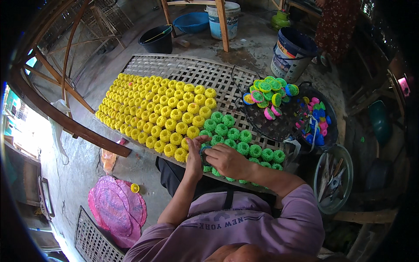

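Observation:
My left hand (194, 158) is raised over the near edge of a woven bamboo tray, its fingers long and slightly curved around a small blue-green piece (204, 149). Most of that piece is covered, so its kind is unclear. My right hand (224, 160) pinches it from the other side, fingers bent. Under and beside the hands, round green crumbly-looking pieces (245, 136) stand in rows. To their left, rows of similar yellow pieces (170, 114) with dimpled tops cover much of the tray (174, 65).
At right, a dark round tray (257, 120) carries small colourful cups (276, 99) and pink, blue and green bits (322, 126). A basin with utensils (345, 168) sits nearer. Buckets (290, 59) stand behind. Pink sheeting (118, 205) lies on the floor left. Another person's patterned clothing (340, 30) shows far right.

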Demonstrator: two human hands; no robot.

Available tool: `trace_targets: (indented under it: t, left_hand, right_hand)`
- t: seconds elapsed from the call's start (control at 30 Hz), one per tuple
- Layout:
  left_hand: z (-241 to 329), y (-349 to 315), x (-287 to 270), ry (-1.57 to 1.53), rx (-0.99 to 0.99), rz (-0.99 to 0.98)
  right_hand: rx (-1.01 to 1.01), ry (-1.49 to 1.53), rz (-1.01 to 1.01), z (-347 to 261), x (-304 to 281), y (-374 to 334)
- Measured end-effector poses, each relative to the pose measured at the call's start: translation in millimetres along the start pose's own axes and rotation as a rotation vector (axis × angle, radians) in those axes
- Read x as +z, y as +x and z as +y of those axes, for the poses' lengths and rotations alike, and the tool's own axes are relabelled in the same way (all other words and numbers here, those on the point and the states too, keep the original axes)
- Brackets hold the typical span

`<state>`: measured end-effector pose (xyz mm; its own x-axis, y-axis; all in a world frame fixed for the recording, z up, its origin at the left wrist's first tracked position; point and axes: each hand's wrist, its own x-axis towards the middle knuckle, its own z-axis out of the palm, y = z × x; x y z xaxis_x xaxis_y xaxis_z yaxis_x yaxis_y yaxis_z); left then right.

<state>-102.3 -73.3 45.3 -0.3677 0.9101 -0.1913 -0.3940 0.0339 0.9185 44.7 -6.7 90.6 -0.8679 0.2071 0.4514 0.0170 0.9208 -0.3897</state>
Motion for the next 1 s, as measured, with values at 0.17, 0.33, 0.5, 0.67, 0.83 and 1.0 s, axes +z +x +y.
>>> trace_targets:
  t: [0.17,0.33,0.5,0.67,0.83,1.0]
  left_hand:
    - [-0.3,-3.3,-18.6,-0.156,-0.18,-0.066]
    - [3.3,3.6,-22.8,-0.159,-0.162,-0.074]
    - [2.7,2.9,-21.3,0.11,-0.039,-0.041]
    - [2.0,5.9,-22.1,0.475,0.255,-0.144]
    - [20.3,2.9,-55.4,0.765,0.127,0.049]
    - [38.0,-0.7,-93.3,0.57,0.247,0.155]
  right_hand:
    - [0.458,0.676,0.125,36.0,21.5,-6.0]
    - [1.025,1.541,0.039,62.9,33.4,-14.9]
    - [0.541,0.745,0.1,33.7,29.6,-7.1]
    - [0.347,0.287,0.145,14.2,24.0,10.7]
    - [0.531,0.502,0.084,76.6,5.5,11.9]
    - [0.872,0.49,0.241,189.5,7.5,34.4]
